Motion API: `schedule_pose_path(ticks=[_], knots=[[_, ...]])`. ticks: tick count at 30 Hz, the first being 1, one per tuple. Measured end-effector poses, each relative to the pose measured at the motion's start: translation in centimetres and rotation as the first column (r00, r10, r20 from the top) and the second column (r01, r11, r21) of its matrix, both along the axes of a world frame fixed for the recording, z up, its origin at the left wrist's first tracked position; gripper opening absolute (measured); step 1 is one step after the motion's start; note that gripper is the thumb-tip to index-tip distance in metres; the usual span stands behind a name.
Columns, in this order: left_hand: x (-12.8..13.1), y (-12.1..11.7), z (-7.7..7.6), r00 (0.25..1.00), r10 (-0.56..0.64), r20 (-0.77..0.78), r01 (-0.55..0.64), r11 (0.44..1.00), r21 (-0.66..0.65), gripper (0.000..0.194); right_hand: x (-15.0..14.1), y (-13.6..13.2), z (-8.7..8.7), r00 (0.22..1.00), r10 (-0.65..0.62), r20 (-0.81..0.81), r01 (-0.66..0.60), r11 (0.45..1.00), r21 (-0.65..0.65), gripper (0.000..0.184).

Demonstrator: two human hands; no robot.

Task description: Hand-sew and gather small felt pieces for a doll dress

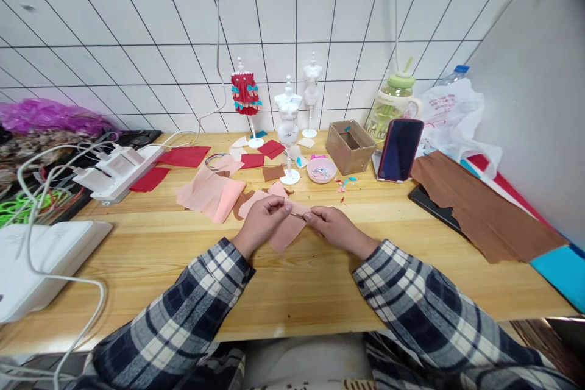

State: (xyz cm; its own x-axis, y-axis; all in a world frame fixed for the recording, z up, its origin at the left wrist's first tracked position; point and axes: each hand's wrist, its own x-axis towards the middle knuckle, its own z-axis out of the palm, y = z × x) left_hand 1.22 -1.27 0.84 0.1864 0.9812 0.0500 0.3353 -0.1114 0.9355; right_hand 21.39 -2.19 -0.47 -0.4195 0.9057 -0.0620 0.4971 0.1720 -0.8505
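Note:
Both hands meet above the middle of the wooden table. My left hand (pixel 266 219) pinches a small pink piece of fabric (pixel 299 208) between thumb and fingers. At the same fabric's right end, my right hand (pixel 336 224) is closed too; a thin dark line shows between the hands, too small to name. Below them lies a larger pink fabric piece (pixel 286 233). Just beyond the hands stands a bare white mini dress form (pixel 288 128), with a pink bowl (pixel 321 169) of small shiny bits to its right. More pink fabric (pixel 210 194) is spread to the left.
Behind stand a dress form in a red ruffled dress (pixel 245 94) and another bare form (pixel 312 94). A cardboard box (pixel 359 149), phone (pixel 401 149) and drink bottle (pixel 393 103) are right, near brown fabric (pixel 484 213). A power strip (pixel 123 173) with cables is left.

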Motion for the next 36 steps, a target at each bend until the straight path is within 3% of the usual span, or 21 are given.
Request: schedule_pose_path(ticks=[3, 12, 19, 28, 36], knots=[[-0.04, 0.03, 0.01, 1.0, 0.007, -0.016, -0.007, 1.0, 0.031, 0.028, 0.03, -0.07, 0.22, 1.0, 0.017, -0.01, -0.017, 1.0, 0.004, 0.041], [0.17, -0.43, 0.45, 0.997, -0.066, 0.043, 0.069, 0.994, -0.083, 0.039, 0.08, -0.09, 0.36, 0.999, 0.045, -0.021, -0.045, 0.999, -0.007, 0.043], [-0.07, -0.43, 0.4, 0.962, -0.197, 0.19, 0.219, 0.971, -0.101, 0.037, 0.09, -0.09, 0.24, 0.996, 0.014, -0.09, -0.021, 0.997, -0.073, 0.042], [0.47, -0.34, 0.79, 0.977, -0.181, 0.111, 0.187, 0.981, -0.043, 0.031, 0.28, 0.22, -0.31, 0.999, -0.02, -0.044, 0.023, 0.997, 0.074, 0.034], [0.57, -0.39, 0.88, 0.974, -0.188, 0.124, 0.196, 0.979, -0.054, 0.024, 0.33, 0.28, -0.27, 0.999, 0.004, -0.048, -0.001, 0.998, 0.056, 0.035]])
